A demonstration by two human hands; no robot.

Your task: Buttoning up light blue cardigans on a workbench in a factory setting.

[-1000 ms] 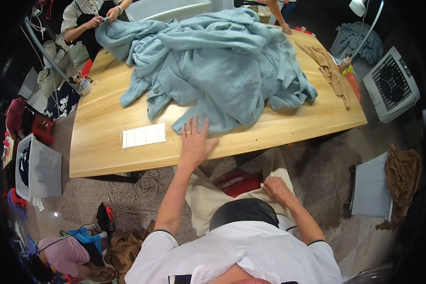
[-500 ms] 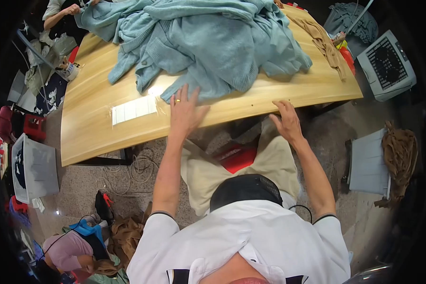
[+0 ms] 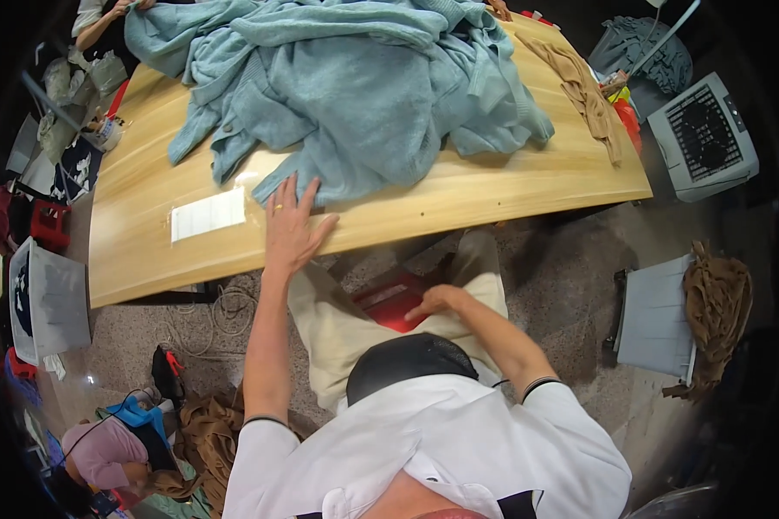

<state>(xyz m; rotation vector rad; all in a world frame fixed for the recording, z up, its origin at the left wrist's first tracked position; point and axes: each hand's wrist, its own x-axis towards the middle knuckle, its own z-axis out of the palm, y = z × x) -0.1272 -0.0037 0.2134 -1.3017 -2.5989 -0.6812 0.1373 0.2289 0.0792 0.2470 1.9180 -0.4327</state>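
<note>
A large heap of soft pale blue-green knitted garments (image 3: 346, 104) is spread across the light wood-grained desk (image 3: 138, 208), its bulk toward the far side, a narrow tapered end brought down close to the near edge. On that end the fingertips of the person's left hand (image 3: 292, 229) are laid, fingers spread and thumb held out over the bare wood; nothing is gripped by it. The right hand (image 3: 437, 301) is held off the desk, above the lap in cream trousers (image 3: 329, 355), fingers directed leftward over a red object (image 3: 394, 303); whether anything is pinched there cannot be told. To the left of the left hand, a white ruled paper rectangle (image 3: 209, 216) is seen flat on the wood. Along the desk's right side a long tan knitted piece (image 3: 584, 82) is laid. At far left, the heap's edge is met by a co-worker's hand (image 3: 119, 9), partly cut off. On the right, brown knitted cloth (image 3: 718, 311) is draped over a grey plastic bin (image 3: 653, 316).
</note>
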